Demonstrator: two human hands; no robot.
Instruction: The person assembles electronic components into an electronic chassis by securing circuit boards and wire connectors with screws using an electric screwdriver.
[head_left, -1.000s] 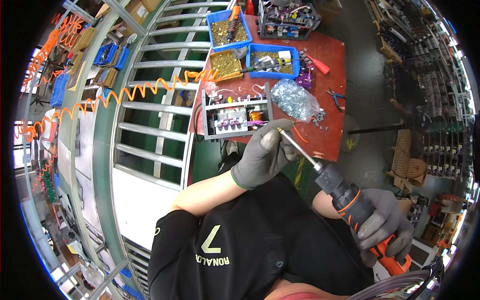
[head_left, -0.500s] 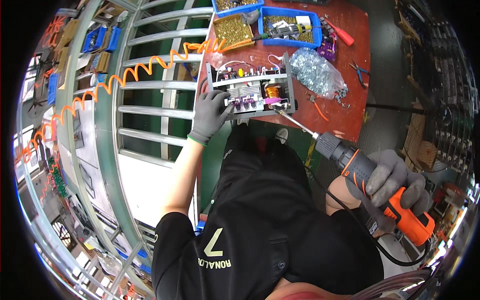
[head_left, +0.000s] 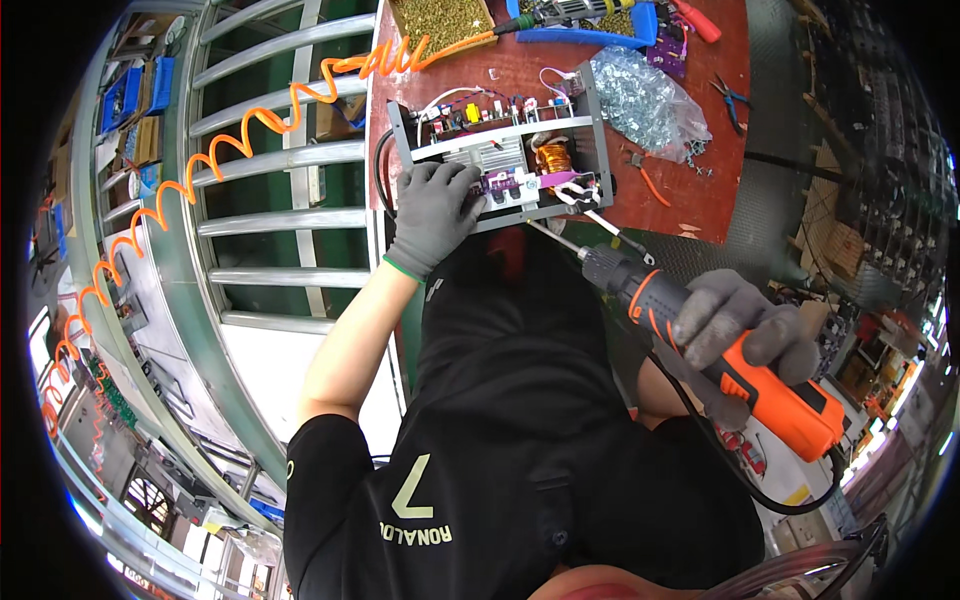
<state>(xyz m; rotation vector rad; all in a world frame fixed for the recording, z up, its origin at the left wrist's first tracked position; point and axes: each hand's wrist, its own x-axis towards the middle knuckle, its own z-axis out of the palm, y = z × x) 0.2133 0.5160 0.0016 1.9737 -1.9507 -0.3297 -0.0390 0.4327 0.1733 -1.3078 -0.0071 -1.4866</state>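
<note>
An open grey metal electronics chassis (head_left: pixel 597 120) sits at the table's near edge, with an orange-wound copper coil (head_left: pixel 553 157), a heat sink and a purple circuit board (head_left: pixel 503 185) inside. My left hand (head_left: pixel 435 215), in a grey glove, grips its near left side, fingers bent over the wall beside the purple board. A gloved right hand (head_left: pixel 735 325) of mine is wrapped round an orange and black electric screwdriver (head_left: pixel 780 395). Its long bit points at the chassis's near wall; contact cannot be made out. A white cable (head_left: pixel 610 230) with a ring terminal sticks out over that wall.
Behind the chassis stand a box of brass-coloured screws (head_left: pixel 440 28) and a blue bin (head_left: pixel 600 35) with another driver across it. A bag of silvery screws (head_left: pixel 645 105), orange-handled cutters (head_left: pixel 650 180) and blue pliers (head_left: pixel 730 103) lie right. An orange coiled hose (head_left: pixel 250 120) crosses the roller conveyor (head_left: pixel 280 220).
The screwdriver has moved left, its bit going from the chassis's near right corner toward the near wall's middle. The white cable now projects past the wall. My left hand keeps its hold.
</note>
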